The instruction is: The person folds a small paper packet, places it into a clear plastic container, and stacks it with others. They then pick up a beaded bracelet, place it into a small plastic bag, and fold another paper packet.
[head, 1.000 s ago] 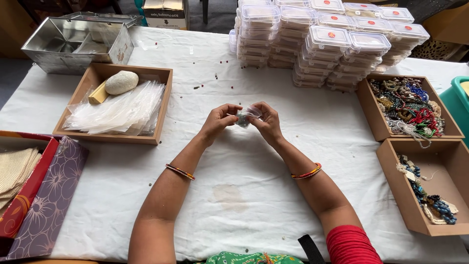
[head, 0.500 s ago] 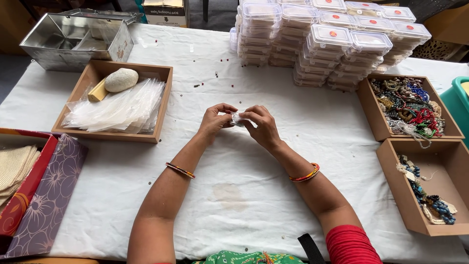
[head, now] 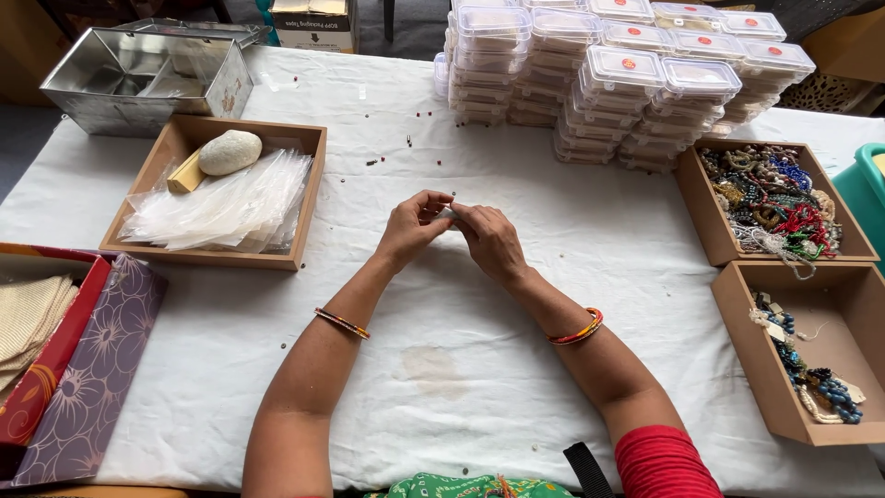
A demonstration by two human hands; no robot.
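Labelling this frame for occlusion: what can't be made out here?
- Small clear packet, head view: nearly all hidden between the left hand and right hand; contents unreadable.
- Metal box: far side cut by the top edge.
- Teal bin: cut by the right edge.
- Loose beads on the white cloth: too small to tell kind.

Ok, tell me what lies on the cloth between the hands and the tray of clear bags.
Head view: only bare white cloth between the hands, which pinch a small clear packet, and the wooden tray. A few loose beads lie farther up.
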